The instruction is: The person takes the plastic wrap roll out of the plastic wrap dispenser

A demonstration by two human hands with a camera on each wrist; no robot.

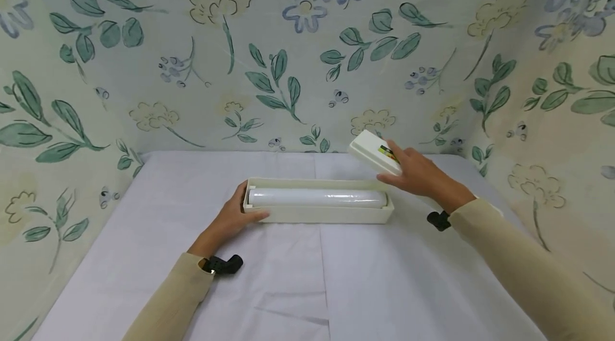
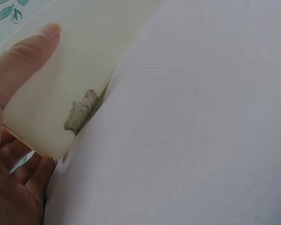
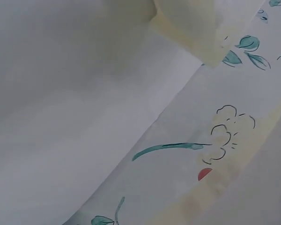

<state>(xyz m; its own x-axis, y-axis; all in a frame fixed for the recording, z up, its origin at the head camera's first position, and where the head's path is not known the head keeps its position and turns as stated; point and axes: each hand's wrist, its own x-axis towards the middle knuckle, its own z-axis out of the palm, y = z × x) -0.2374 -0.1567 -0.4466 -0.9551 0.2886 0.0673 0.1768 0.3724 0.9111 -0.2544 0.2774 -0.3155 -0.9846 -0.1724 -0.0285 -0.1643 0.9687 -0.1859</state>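
Observation:
An off-white cling film dispenser box (image 1: 317,216) stands uncovered, with a shiny roll of cling film (image 1: 317,198) lying lengthwise inside. My left hand (image 1: 234,217) grips the box's left end, thumb along the front wall and fingers behind the end. In the left wrist view the thumb (image 2: 25,61) lies flat on the box wall (image 2: 79,51), near a stuck-on grey-green scrap (image 2: 82,112). Above the box's right end, my right hand (image 1: 413,170) holds a long off-white lid (image 1: 367,148) tilted, a yellow, green and black label by the fingers. My forearm hides part of the lid.
A white cloth (image 1: 288,277) with creases covers the table. Flower-patterned wall covering (image 1: 307,63) rises behind the table and along both sides. A dark camera strap sits on each wrist, below tan sleeves.

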